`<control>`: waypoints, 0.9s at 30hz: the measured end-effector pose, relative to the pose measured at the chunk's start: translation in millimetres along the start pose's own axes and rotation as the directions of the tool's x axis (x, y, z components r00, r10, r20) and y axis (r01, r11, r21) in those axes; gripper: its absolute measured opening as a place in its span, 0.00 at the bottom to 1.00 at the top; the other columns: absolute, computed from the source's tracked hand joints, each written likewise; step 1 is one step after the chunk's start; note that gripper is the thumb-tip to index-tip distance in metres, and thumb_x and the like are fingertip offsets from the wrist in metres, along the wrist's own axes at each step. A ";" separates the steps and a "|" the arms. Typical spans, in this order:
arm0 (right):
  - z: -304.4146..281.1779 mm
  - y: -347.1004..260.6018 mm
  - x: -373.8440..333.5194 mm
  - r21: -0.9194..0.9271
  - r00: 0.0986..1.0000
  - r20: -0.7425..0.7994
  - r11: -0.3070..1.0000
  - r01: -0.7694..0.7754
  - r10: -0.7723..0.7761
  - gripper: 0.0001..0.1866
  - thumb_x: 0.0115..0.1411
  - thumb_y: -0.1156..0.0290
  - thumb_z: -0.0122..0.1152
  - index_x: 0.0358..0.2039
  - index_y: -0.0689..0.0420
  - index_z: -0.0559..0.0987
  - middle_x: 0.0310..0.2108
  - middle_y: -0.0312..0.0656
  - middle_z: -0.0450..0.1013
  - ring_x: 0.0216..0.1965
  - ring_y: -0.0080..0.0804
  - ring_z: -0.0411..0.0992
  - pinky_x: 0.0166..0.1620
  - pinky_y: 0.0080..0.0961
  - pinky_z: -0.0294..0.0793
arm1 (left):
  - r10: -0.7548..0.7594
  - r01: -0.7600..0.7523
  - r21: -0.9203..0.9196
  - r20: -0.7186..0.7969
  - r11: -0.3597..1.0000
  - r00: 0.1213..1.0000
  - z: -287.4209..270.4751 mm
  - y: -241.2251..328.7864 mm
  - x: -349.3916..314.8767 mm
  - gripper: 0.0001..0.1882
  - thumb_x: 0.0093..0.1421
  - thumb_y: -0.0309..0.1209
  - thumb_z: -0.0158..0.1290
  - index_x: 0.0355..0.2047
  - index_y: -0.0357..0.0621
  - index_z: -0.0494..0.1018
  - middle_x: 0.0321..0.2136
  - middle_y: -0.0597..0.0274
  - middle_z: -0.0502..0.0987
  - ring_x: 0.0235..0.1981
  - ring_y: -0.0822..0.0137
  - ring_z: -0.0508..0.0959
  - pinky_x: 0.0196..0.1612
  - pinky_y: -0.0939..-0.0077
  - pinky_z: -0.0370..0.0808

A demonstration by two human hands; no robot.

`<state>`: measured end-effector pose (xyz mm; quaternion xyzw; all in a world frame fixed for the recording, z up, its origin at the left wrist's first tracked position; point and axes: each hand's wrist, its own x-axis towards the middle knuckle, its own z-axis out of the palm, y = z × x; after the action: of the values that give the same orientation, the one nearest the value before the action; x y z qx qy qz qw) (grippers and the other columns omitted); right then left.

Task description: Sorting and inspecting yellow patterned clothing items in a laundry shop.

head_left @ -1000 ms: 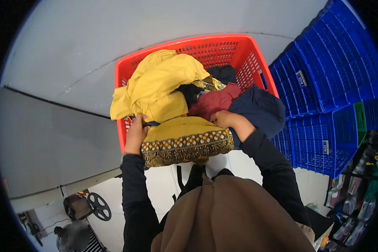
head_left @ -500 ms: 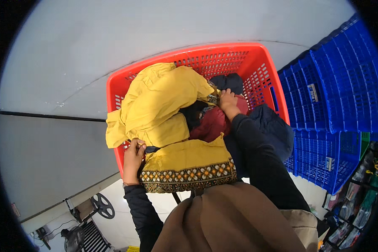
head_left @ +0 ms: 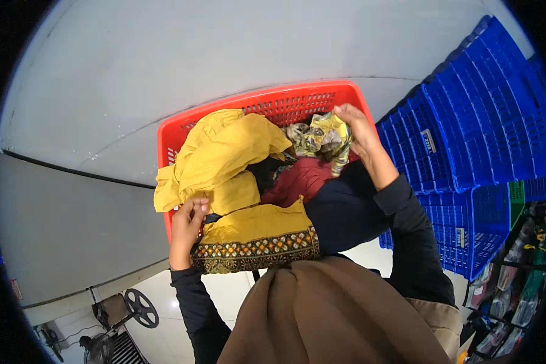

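A red laundry basket [head_left: 249, 97] full of clothes stands in front of me. My right hand [head_left: 363, 134] is closed on a yellow, grey and white patterned cloth [head_left: 327, 134], lifting it above the pile at the right. My left hand [head_left: 188, 229] is at the near left of the basket, its fingers pressed together beside a yellow garment [head_left: 230, 151]; what they hold, if anything, is hidden. Between the hands lie a maroon cloth [head_left: 300, 179] and a yellow cloth with a patterned border [head_left: 258, 242]. Dark navy fabric [head_left: 349, 209] hangs over the near right.
Stacked blue plastic baskets [head_left: 467, 121] stand close on the right, with packaged items on a rack [head_left: 515, 285] below them. A pale grey wall panel [head_left: 224, 42] rises behind the red basket. At the lower left are a black handwheel [head_left: 141, 308] and a fan [head_left: 97, 349].
My right hand has risen from the pile and moved right, drawing up the patterned cloth. My left hand stays near the same spot at the basket's left. The view has shifted slightly.
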<state>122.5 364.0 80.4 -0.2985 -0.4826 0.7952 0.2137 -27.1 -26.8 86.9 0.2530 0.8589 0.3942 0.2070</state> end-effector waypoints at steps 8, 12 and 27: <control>13.8 -78.4 -29.7 -0.437 0.873 0.042 0.777 0.453 -0.486 0.08 0.56 0.66 0.55 0.25 0.55 0.70 0.20 0.32 0.67 0.21 0.20 0.64 0.24 0.18 0.63 | 0.498 -0.440 -0.243 0.287 0.864 0.818 81.2 94.0 35.4 0.10 0.57 0.28 0.49 0.40 0.41 0.71 0.31 0.61 0.76 0.33 0.72 0.74 0.37 0.80 0.70; -17.9 -59.7 -14.1 -0.993 0.520 0.067 -0.006 0.119 -0.852 0.05 0.49 0.77 0.53 0.29 0.56 0.72 0.25 0.42 0.67 0.32 0.39 0.65 0.36 0.32 0.64 | 0.468 -0.434 -0.176 0.398 0.883 0.789 150.8 49.5 38.6 0.12 0.54 0.33 0.52 0.38 0.42 0.72 0.32 0.53 0.76 0.32 0.54 0.75 0.38 0.68 0.71; -14.0 258.9 85.9 -0.996 0.974 0.048 -0.063 0.064 0.220 0.15 0.49 0.77 0.50 0.39 0.59 0.75 0.39 0.53 0.72 0.41 0.49 0.71 0.42 0.37 0.70 | -0.072 -0.195 0.266 0.743 0.944 0.666 166.5 13.8 53.1 0.36 0.52 0.59 0.46 0.52 0.44 0.65 0.42 0.42 0.72 0.44 0.48 0.72 0.47 0.63 0.67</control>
<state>55.9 312.2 -179.4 -0.3077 -0.9085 0.2296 -0.1652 27.3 108.1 -11.1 0.4510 0.7428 0.1174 0.4808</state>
